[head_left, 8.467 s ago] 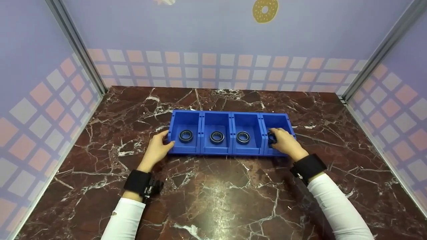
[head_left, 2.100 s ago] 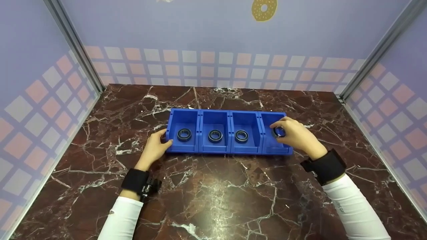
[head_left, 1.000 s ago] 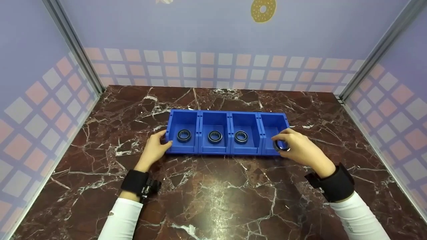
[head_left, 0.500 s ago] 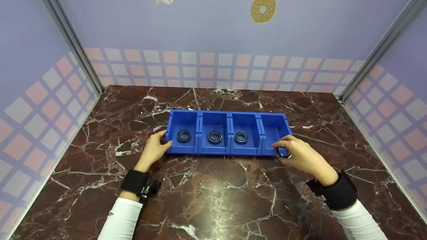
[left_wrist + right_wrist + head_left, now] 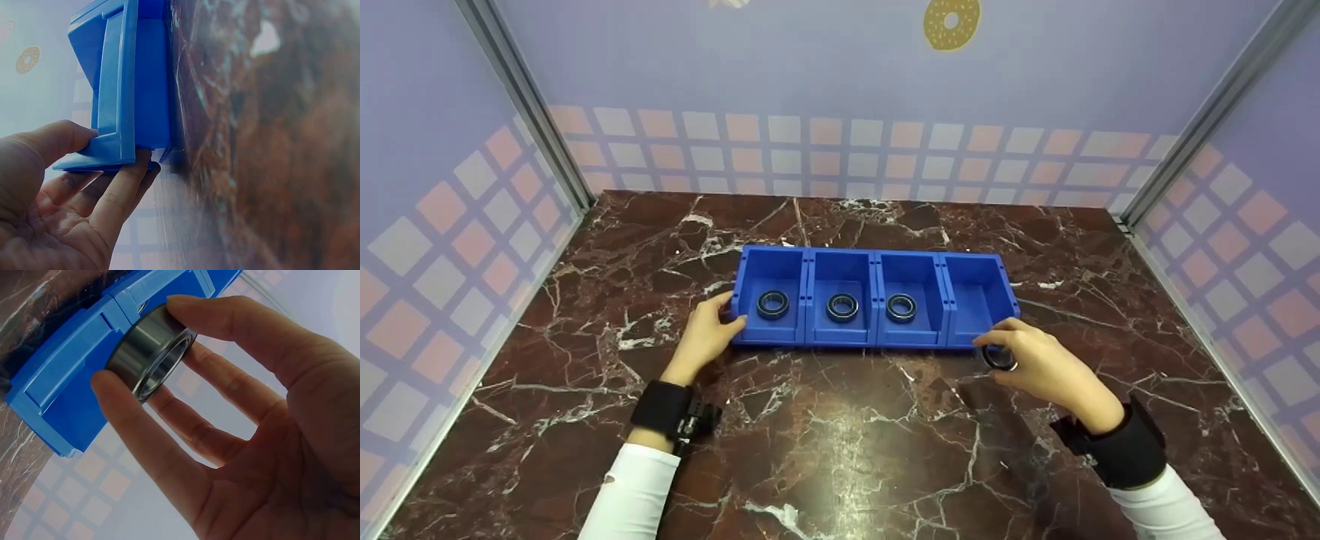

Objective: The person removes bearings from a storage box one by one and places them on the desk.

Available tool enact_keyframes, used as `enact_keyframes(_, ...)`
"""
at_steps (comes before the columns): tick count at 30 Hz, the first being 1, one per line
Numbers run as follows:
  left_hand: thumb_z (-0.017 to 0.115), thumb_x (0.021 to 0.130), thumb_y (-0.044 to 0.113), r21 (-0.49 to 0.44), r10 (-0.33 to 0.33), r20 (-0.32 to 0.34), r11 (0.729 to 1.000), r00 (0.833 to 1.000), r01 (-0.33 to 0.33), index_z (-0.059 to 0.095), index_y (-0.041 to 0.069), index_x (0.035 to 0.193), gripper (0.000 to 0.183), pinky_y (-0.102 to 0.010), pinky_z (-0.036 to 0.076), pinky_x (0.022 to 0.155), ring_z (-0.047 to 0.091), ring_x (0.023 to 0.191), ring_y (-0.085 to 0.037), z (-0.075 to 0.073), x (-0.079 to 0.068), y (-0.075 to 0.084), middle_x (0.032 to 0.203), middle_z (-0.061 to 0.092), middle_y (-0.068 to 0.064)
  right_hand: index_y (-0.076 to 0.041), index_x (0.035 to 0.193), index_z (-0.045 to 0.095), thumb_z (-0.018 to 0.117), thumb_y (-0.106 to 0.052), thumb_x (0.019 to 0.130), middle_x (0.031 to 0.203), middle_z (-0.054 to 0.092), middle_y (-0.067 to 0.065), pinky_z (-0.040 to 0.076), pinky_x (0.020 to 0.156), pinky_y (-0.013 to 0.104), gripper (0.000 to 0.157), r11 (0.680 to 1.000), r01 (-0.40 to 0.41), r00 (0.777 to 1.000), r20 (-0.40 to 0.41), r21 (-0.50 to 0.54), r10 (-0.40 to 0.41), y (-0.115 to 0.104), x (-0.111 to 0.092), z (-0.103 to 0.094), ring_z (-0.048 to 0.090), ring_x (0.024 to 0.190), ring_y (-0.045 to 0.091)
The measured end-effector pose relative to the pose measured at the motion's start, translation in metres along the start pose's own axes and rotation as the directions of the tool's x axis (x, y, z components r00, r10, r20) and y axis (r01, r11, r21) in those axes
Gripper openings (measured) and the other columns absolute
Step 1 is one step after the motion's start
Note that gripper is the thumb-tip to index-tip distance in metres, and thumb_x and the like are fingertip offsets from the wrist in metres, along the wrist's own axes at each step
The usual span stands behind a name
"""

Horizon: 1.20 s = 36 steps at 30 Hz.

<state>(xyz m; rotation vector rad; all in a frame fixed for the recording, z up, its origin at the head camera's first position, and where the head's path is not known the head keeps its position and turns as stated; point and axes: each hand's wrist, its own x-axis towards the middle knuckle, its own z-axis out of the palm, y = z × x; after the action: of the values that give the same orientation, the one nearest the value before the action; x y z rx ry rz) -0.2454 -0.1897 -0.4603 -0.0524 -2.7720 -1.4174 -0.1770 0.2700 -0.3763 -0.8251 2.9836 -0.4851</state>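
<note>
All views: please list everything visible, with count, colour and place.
Marbled tabletop: one, dark red, beneath
Open plastic bins: four, blue, tabletop row
Round metal bearings: four, black and silver, three in separate bins, one held
Wall panels: three, lavender, pink and white, left, back, right
Metal posts: two, grey, back corners
Doughnut picture: one, golden, back panel
Partial picture: one, pale, top edge
Wristbands: two, black, wrists
Sleeves: two, white, forearms
Left hand: one, gripping leftmost bin
Right hand: one, pinching fourth bearing

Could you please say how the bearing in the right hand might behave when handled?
The bearing looks metallic, so it is probably stiff and heavy for its size. Its smooth, shiny surface may be slippery, and its round shape could let it roll if set on edge.
</note>
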Motion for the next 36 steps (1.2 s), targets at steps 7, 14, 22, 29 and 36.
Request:
enact_keyframes(7,0.059,0.096,0.004,0.003,0.002,0.002,1.000,1.000,-0.002,0.046,-0.013,0.147,0.055,-0.055,0.047,0.113,0.058,0.132,-0.046,-0.001,-0.001,0.001,0.140,0.059,-0.035,-0.004,0.118,0.074,0.079,-0.001,0.080,0.114,0.067,0.017,0.055,0.077,0.043,0.039,1.000,0.017,1.000,0.002,0.001,-0.017,-0.002,-0.005,0.004,0.067,0.096,0.031)
enact_keyframes(14,0.059,0.097,0.004,0.000,-0.003,0.006,1.000,1.000,0.003,0.044,-0.014,0.147,0.056,-0.055,0.046,0.115,0.057,0.134,-0.046,-0.001,0.001,0.001,0.142,0.057,-0.035,-0.004,0.120,0.073,0.078,-0.001,0.082,0.116,0.066,0.017,0.054,0.073,0.038,0.038,1.000,-0.010,0.999,0.031,0.012,0.010,-0.003,-0.012,0.007,0.068,0.096,0.031)
enact_keyframes(22,0.060,0.097,0.005,0.001,-0.007,0.007,1.000,1.000,0.007,0.043,-0.014,0.148,0.057,-0.055,0.046,0.114,0.056,0.135,-0.046,0.000,0.000,0.001,0.143,0.055,-0.036,-0.005,0.117,0.074,0.080,0.000,0.078,0.111,0.067,0.015,0.055,0.074,0.039,0.039,1.000,0.001,1.000,0.019,-0.001,-0.001,-0.001,-0.016,0.017,0.067,0.094,0.030)
enact_keyframes(29,0.059,0.097,0.004,-0.003,0.002,0.009,1.000,1.000,-0.002,0.044,-0.015,0.147,0.055,-0.055,0.046,0.114,0.057,0.134,-0.046,-0.001,0.000,0.001,0.142,0.057,-0.036,-0.005,0.117,0.073,0.082,0.000,0.077,0.112,0.068,0.015,0.057,0.084,0.048,0.041,1.000,-0.006,0.999,0.036,0.009,0.005,0.001,-0.020,0.025,0.068,0.101,0.034)
enact_keyframes(36,0.059,0.096,0.003,-0.009,0.008,0.004,1.000,1.000,-0.008,0.045,-0.015,0.147,0.055,-0.054,0.046,0.114,0.057,0.133,-0.046,-0.001,-0.001,0.001,0.141,0.057,-0.035,-0.005,0.118,0.073,0.079,0.000,0.079,0.112,0.067,0.014,0.053,0.078,0.042,0.040,0.998,-0.029,0.997,0.073,0.047,0.026,0.002,-0.024,0.033,0.067,0.099,0.033)
